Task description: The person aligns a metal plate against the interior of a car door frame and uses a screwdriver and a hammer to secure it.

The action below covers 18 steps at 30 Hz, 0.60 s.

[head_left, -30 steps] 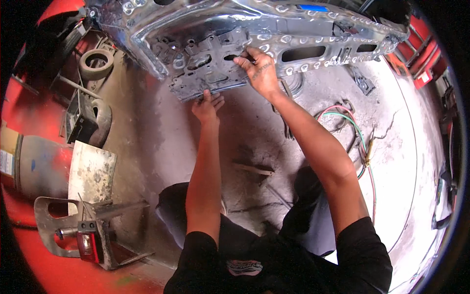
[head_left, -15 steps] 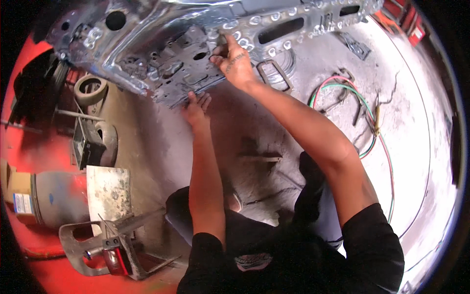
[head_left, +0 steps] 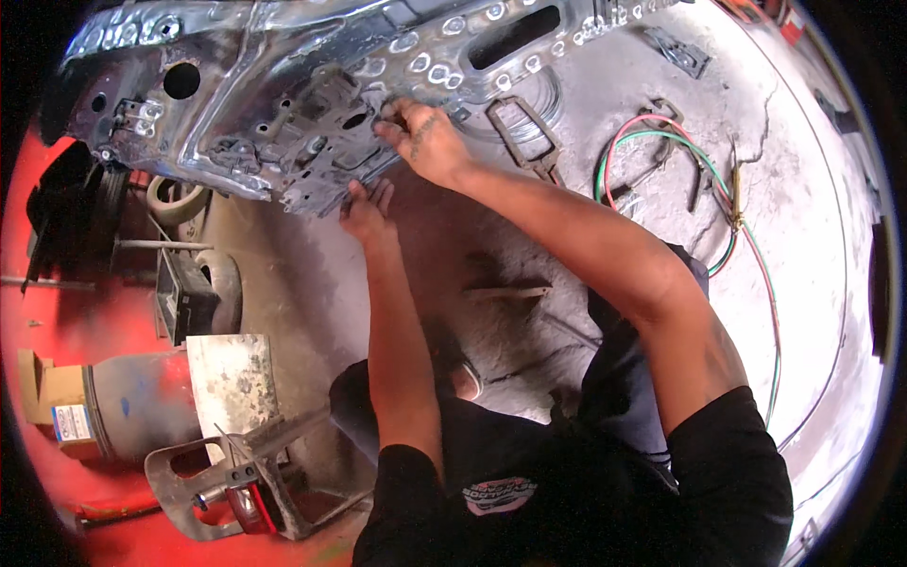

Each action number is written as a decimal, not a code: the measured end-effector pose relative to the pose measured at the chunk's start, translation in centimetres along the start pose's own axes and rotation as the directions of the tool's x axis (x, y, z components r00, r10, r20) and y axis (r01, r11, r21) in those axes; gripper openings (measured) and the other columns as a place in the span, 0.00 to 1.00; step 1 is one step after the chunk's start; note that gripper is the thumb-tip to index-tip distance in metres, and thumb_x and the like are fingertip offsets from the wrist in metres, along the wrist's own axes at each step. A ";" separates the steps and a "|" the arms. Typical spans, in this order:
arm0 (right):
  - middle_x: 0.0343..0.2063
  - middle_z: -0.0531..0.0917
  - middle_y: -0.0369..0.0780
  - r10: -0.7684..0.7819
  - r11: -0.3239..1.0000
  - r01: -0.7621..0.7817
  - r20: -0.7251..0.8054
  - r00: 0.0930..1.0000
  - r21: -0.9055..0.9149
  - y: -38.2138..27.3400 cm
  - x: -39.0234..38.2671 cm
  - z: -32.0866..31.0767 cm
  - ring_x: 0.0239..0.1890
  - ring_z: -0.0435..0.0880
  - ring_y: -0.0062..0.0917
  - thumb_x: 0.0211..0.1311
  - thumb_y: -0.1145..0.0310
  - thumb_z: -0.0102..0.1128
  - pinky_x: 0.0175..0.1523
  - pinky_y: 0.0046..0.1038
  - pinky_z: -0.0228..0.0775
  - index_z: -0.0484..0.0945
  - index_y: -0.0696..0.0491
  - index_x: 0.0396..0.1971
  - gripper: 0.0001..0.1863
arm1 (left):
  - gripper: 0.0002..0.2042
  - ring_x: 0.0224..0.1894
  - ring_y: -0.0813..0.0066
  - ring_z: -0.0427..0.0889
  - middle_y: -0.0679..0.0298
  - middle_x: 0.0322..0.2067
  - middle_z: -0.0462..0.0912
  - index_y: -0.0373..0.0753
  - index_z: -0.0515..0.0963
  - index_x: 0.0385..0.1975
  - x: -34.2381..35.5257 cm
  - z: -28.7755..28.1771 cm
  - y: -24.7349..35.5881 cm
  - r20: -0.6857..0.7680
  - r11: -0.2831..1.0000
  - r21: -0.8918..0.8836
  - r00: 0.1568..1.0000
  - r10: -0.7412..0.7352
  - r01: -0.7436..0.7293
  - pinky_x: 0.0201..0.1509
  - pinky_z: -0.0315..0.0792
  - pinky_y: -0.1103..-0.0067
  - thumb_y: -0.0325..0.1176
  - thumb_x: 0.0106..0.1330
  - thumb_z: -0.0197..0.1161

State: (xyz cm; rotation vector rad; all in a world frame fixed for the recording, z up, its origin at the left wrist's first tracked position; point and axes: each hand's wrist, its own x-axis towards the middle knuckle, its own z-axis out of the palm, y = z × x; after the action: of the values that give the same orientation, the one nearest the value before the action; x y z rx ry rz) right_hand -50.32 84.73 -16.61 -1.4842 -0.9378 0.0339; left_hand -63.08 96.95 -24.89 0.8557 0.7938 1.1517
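A grey sheet-metal plate (head_left: 326, 156) with holes and pressed shapes lies against the underside of a large bare-metal vehicle body panel (head_left: 312, 42). My left hand (head_left: 369, 215) grips the plate's near lower edge, thumb and fingertips at the rim. At its right-hand edge my right hand (head_left: 430, 146) is closed, thumb and index finger pinching beside an oval hole. Its other fingers are curled, and part of that grip is hidden. The body panel carries a round hole, a long slot and rows of shiny ground spots.
A C-shaped locking clamp (head_left: 524, 137) and coiled wire (head_left: 548, 94) lie beneath the panel. Red and green hoses (head_left: 699, 156) loop across the floor at right. On the left stand a drum (head_left: 142, 406), a cardboard box (head_left: 61, 402), a black case (head_left: 184, 298) and a metal frame with a red lamp (head_left: 250, 506).
The view has shifted, with the panel now farther left in it. My right index finger, stretched up along the panel before, is now bent at the plate's edge. My left hand stays at the lower edge.
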 end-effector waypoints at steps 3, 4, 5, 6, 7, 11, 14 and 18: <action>0.38 0.84 0.57 -0.004 0.998 0.006 0.029 1.000 -0.061 -0.4 0.4 0.0 0.44 0.84 0.51 0.62 0.75 0.57 0.46 0.39 0.76 0.79 0.61 0.46 0.13 | 0.17 0.36 0.49 0.87 0.39 0.40 0.82 0.22 0.69 0.47 -0.3 0.1 0.2 -0.020 0.999 0.040 1.000 0.017 -0.016 0.38 0.88 0.62 0.35 0.75 0.58; 0.39 0.84 0.57 -0.006 0.999 0.007 0.023 1.000 -0.045 -0.3 0.5 -0.1 0.44 0.84 0.52 0.61 0.76 0.57 0.46 0.39 0.77 0.79 0.62 0.47 0.14 | 0.17 0.35 0.49 0.87 0.39 0.40 0.82 0.22 0.69 0.47 -0.4 0.1 0.3 -0.027 0.998 0.057 0.999 0.025 -0.023 0.38 0.88 0.62 0.35 0.75 0.58; 0.39 0.83 0.57 -0.030 0.999 0.030 0.002 1.000 -0.026 -0.2 0.6 -0.1 0.44 0.84 0.52 0.60 0.77 0.56 0.46 0.39 0.77 0.79 0.62 0.47 0.14 | 0.17 0.35 0.49 0.87 0.39 0.40 0.82 0.22 0.69 0.47 -0.5 0.1 0.4 -0.019 0.998 0.055 1.000 0.019 -0.018 0.37 0.88 0.62 0.35 0.75 0.57; 0.39 0.83 0.58 -0.034 0.999 0.033 -0.008 0.999 -0.013 0.1 0.5 -0.1 0.45 0.83 0.52 0.60 0.78 0.55 0.46 0.39 0.77 0.79 0.62 0.47 0.15 | 0.17 0.35 0.49 0.87 0.40 0.39 0.82 0.22 0.69 0.47 -0.5 0.1 0.4 -0.011 0.998 0.054 1.000 0.012 -0.011 0.37 0.88 0.62 0.35 0.75 0.57; 0.39 0.84 0.57 -0.039 0.999 0.039 0.011 0.999 -0.003 0.6 0.4 -0.1 0.45 0.84 0.50 0.58 0.80 0.54 0.47 0.39 0.77 0.78 0.62 0.48 0.16 | 0.17 0.35 0.49 0.87 0.40 0.39 0.82 0.22 0.70 0.47 -0.5 0.1 0.4 -0.013 0.999 0.052 1.000 0.006 -0.005 0.36 0.88 0.63 0.35 0.76 0.57; 0.40 0.86 0.54 -0.021 0.987 0.011 0.058 0.998 0.157 2.6 0.0 0.7 0.46 0.87 0.41 0.54 0.83 0.49 0.49 0.36 0.77 0.77 0.64 0.49 0.21 | 0.15 0.33 0.51 0.87 0.43 0.36 0.83 0.23 0.71 0.46 -0.5 0.0 0.3 0.000 0.999 0.037 1.000 0.021 -0.021 0.34 0.88 0.64 0.34 0.75 0.57; 0.42 0.86 0.49 -0.007 0.941 -0.005 0.035 0.999 0.338 3.9 0.8 0.5 0.46 0.87 0.34 0.52 0.84 0.47 0.49 0.34 0.78 0.76 0.64 0.50 0.23 | 0.14 0.32 0.51 0.87 0.44 0.35 0.83 0.24 0.71 0.45 -0.4 0.0 0.2 0.008 0.999 0.023 1.000 0.027 -0.027 0.34 0.88 0.64 0.34 0.76 0.56; 0.40 0.87 0.48 0.058 0.993 -0.063 0.048 0.997 0.103 4.6 2.1 -2.0 0.43 0.87 0.31 0.53 0.82 0.49 0.49 0.32 0.78 0.77 0.64 0.48 0.20 | 0.14 0.32 0.50 0.87 0.45 0.34 0.83 0.25 0.70 0.44 -0.5 0.2 0.2 -0.014 0.999 0.040 0.999 0.032 -0.031 0.34 0.88 0.63 0.34 0.75 0.56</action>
State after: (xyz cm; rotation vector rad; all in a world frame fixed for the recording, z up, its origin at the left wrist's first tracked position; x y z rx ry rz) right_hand -45.46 84.93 -19.02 -1.4191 -0.9135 0.1596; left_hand -63.13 96.46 -24.54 0.8964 0.8209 1.1744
